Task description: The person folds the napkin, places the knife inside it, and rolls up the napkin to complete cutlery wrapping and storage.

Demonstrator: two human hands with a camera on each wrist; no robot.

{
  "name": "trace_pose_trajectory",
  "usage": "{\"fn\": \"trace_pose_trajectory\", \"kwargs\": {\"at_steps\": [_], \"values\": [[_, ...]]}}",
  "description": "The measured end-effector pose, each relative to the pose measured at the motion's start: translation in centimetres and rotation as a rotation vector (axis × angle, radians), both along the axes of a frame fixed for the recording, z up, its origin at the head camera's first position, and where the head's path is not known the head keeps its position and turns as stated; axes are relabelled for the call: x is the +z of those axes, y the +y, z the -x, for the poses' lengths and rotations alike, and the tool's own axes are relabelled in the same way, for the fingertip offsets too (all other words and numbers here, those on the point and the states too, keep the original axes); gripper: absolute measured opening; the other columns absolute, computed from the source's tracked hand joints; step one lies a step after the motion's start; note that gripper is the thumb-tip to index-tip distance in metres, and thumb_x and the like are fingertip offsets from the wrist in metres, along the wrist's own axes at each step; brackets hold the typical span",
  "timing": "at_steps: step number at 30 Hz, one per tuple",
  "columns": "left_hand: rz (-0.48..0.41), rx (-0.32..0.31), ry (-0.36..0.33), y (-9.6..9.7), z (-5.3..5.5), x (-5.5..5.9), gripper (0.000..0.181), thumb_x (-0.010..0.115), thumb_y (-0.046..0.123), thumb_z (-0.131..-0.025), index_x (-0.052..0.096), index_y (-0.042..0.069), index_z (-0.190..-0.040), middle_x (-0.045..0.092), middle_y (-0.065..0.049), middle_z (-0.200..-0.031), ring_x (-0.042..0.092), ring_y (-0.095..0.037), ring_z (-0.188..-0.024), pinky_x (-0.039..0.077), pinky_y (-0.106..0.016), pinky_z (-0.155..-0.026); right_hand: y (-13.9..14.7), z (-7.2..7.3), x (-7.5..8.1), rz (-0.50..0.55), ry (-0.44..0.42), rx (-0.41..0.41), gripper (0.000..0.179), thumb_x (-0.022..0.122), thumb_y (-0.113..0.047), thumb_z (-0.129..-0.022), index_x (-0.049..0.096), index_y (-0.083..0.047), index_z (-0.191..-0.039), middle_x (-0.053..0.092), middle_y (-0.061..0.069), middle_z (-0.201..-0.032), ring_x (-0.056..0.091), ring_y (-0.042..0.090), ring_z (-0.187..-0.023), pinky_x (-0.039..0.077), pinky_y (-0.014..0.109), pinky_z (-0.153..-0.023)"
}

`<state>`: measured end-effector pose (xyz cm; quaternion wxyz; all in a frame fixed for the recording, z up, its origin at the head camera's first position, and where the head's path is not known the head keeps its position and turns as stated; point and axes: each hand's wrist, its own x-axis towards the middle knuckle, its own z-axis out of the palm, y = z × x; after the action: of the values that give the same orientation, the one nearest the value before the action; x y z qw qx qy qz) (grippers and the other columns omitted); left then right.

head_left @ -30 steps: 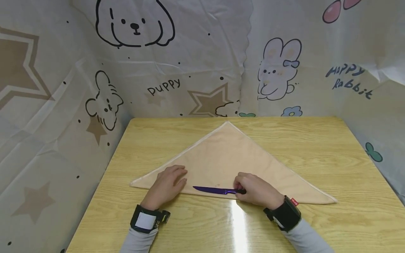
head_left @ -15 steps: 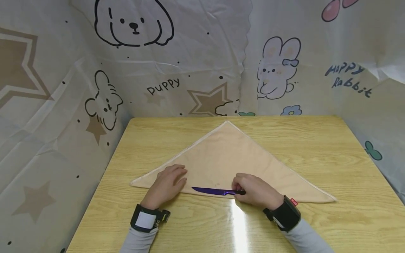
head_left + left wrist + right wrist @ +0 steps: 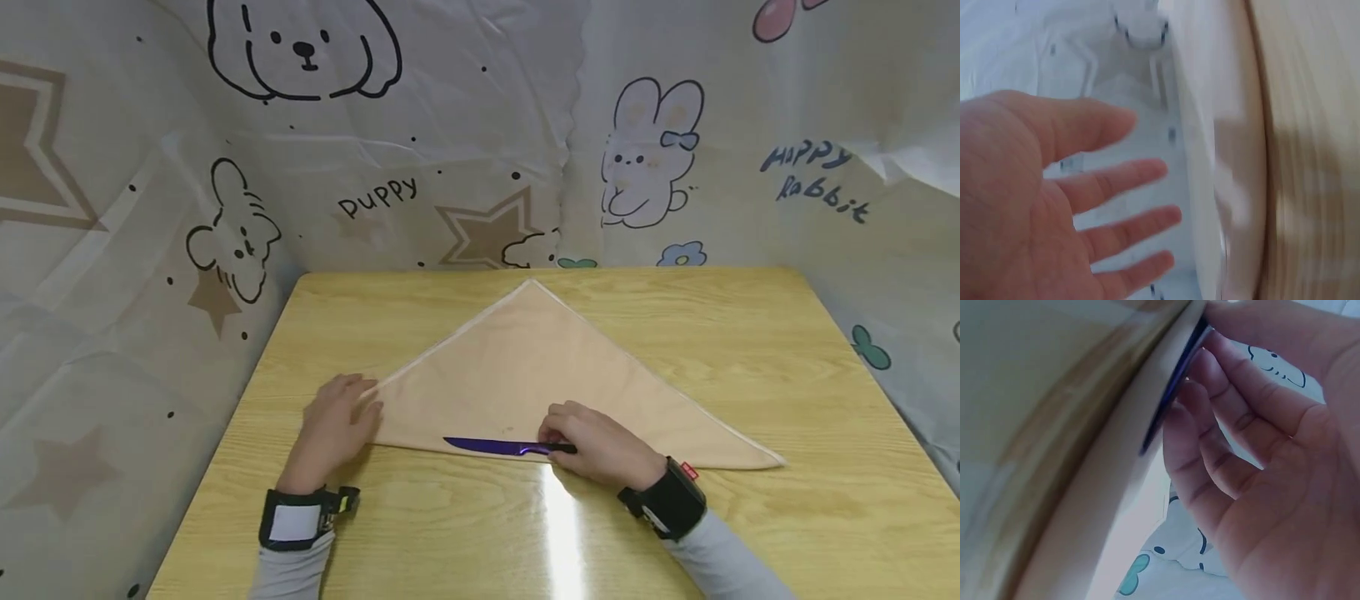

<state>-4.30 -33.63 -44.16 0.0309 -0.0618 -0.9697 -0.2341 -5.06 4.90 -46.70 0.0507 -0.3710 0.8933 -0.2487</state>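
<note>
A peach cloth [image 3: 495,367] with white edging lies folded in a triangle, its long edge toward me. Along that edge lies a knife [image 3: 486,447] with a purple blade and dark handle, the tip pointing left. My right hand [image 3: 600,443] pinches the handle between thumb and fingers; the right wrist view shows the dark knife [image 3: 1175,384] at the fingertips. At the cloth's left corner, my left hand [image 3: 336,427] covers that corner in the head view. Its fingers [image 3: 1127,231] are spread and fairly straight in the left wrist view, with nothing held.
The wooden table [image 3: 420,533] extends on all sides of the cloth. Printed sheets hang as walls [image 3: 360,133] behind and on both sides. A small red tag [image 3: 689,471] shows at the cloth's front edge, close to the right wrist strap.
My left hand has moved left, off the middle-left of the cloth to its left corner. The right hand and knife stay about where they were; the head view has shifted slightly.
</note>
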Motion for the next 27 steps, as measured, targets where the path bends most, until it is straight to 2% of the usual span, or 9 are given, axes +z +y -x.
{"fn": "trace_pose_trajectory", "kwargs": {"at_steps": [3,9,12,15,17,19,22,25,27], "values": [[0.034,0.109,-0.024,-2.5,-0.7,0.5,0.046,0.057,0.025,-0.095,0.056,-0.003,-0.132,0.046,-0.03,-0.136,0.034,-0.048,-0.126,0.027,-0.069,-0.093,0.0,0.1,0.1,0.005,-0.007,-0.003,0.015,0.072,-0.018,-0.085,0.068,-0.017,-0.1,0.06,-0.006,-0.095,0.053,0.008,-0.086,0.052,0.028,-0.075],[0.079,0.186,-0.058,-5.5,-2.3,-0.1,0.049,0.061,0.019,-0.091,0.054,-0.01,-0.129,0.052,-0.034,-0.119,0.046,-0.048,-0.105,0.041,-0.062,-0.077,1.5,0.2,0.4,0.024,-0.046,-0.072,0.017,0.066,-0.026,-0.091,0.068,-0.018,-0.106,0.06,-0.008,-0.099,0.052,0.005,-0.091,0.052,0.03,-0.079],[0.058,0.221,-0.103,-6.2,-2.6,-0.5,0.045,0.061,0.016,-0.091,0.054,-0.011,-0.127,0.054,-0.028,-0.107,0.05,-0.038,-0.091,0.046,-0.051,-0.071,4.1,0.3,0.9,0.034,0.008,-0.169,0.021,0.064,-0.02,-0.092,0.068,-0.01,-0.11,0.061,-0.003,-0.099,0.053,0.01,-0.093,0.052,0.035,-0.08],[0.031,0.225,-0.164,-6.6,-2.5,-0.5,0.036,0.059,0.015,-0.093,0.057,-0.009,-0.121,0.054,-0.02,-0.097,0.049,-0.03,-0.083,0.044,-0.041,-0.065,8.8,-0.1,1.2,0.031,0.074,-0.314,0.023,0.062,-0.012,-0.091,0.067,0.0,-0.11,0.062,0.009,-0.101,0.055,0.023,-0.096,0.05,0.044,-0.082],[0.021,0.219,-0.209,-6.7,-2.5,-0.2,0.03,0.058,0.014,-0.094,0.059,-0.007,-0.116,0.053,-0.017,-0.093,0.048,-0.027,-0.081,0.041,-0.037,-0.063,12.2,-0.9,1.0,0.002,0.076,-0.44,0.028,0.061,-0.012,-0.092,0.064,0.005,-0.114,0.059,0.018,-0.108,0.051,0.033,-0.1,0.046,0.052,-0.082],[0.015,0.213,-0.221,-6.8,-2.5,0.0,0.025,0.058,0.012,-0.093,0.061,-0.005,-0.112,0.052,-0.014,-0.09,0.047,-0.026,-0.079,0.038,-0.035,-0.062,15.3,-1.9,0.8,-0.054,0.02,-0.571,0.037,0.059,-0.019,-0.094,0.06,0.009,-0.118,0.053,0.027,-0.111,0.046,0.041,-0.101,0.043,0.056,-0.079],[0.002,0.211,-0.185,-6.8,-2.6,0.4,0.024,0.06,0.009,-0.092,0.062,-0.002,-0.113,0.054,-0.014,-0.092,0.049,-0.026,-0.081,0.04,-0.034,-0.063,19.0,-3.5,0.5,-0.136,-0.112,-0.683,0.053,0.056,-0.035,-0.096,0.053,0.011,-0.123,0.051,0.03,-0.105,0.048,0.042,-0.091,0.043,0.054,-0.069],[-0.024,0.179,-0.077,-6.0,-2.4,1.1,0.024,0.062,0.004,-0.09,0.062,-0.002,-0.113,0.058,-0.015,-0.096,0.053,-0.027,-0.083,0.047,-0.04,-0.066,21.1,-4.4,0.2,-0.124,-0.212,-0.689,0.06,0.054,-0.043,-0.096,0.05,0.011,-0.121,0.054,0.02,-0.085,0.049,0.029,-0.07,0.041,0.04,-0.058],[-0.055,0.133,0.001,-4.8,-2.2,1.9,0.024,0.063,0.001,-0.088,0.063,-0.001,-0.112,0.06,-0.016,-0.098,0.056,-0.028,-0.085,0.052,-0.045,-0.069,21.7,-4.6,0.1,-0.092,-0.221,-0.668,0.056,0.055,-0.043,-0.096,0.052,0.009,-0.118,0.055,0.012,-0.078,0.046,0.02,-0.064,0.037,0.034,-0.057]]}}
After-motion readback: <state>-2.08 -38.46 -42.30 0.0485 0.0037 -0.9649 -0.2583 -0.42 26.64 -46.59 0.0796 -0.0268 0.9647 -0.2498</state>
